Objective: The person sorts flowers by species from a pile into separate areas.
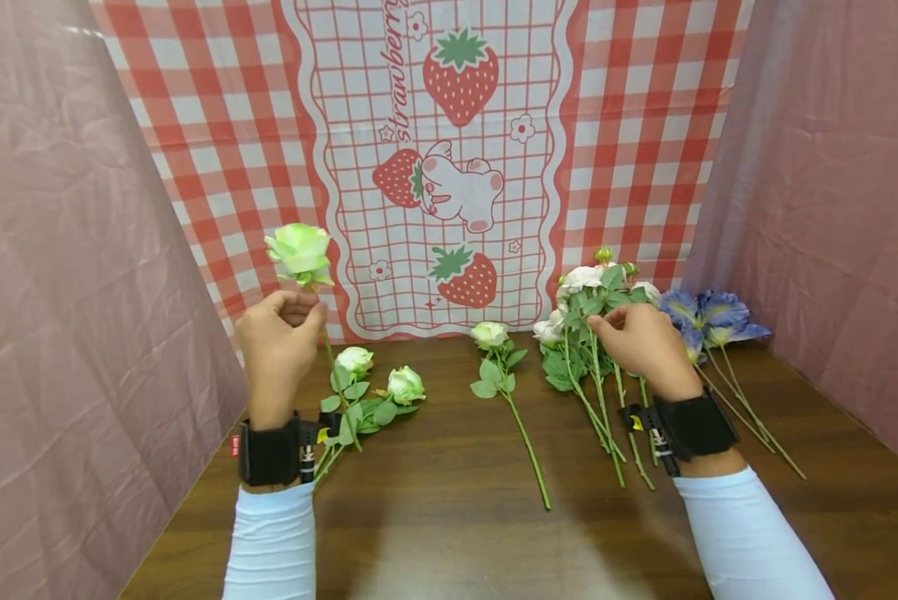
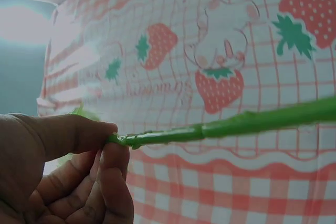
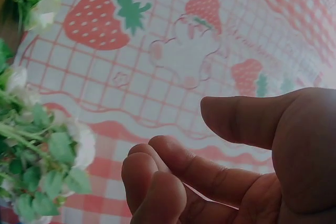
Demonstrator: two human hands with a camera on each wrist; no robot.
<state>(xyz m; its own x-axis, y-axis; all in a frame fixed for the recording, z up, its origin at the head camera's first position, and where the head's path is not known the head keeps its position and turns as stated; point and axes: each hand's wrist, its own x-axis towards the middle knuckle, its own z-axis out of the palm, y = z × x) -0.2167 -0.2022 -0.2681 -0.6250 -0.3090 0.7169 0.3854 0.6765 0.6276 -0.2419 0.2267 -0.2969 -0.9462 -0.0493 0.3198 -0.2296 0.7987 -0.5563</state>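
Observation:
My left hand (image 1: 280, 342) pinches a pale green rose (image 1: 299, 252) just below its bloom, holding it upright above the table. In the left wrist view its green stem (image 2: 226, 128) runs from between thumb and fingertips toward the right. Two more green roses (image 1: 406, 386) lie on the table beside that wrist. My right hand (image 1: 639, 342) hovers over a cluster of white flowers (image 1: 584, 277) with green stems. The right wrist view shows its thumb (image 3: 241, 121) apart from the loosely bent fingers, and nothing between them.
A single pale green rose (image 1: 490, 335) lies mid-table, stem toward me. Blue-purple flowers (image 1: 707, 315) lie at the right. A red-and-white strawberry cloth (image 1: 449, 167) hangs behind the brown table (image 1: 449, 533), with pink curtains (image 1: 52, 292) on both sides.

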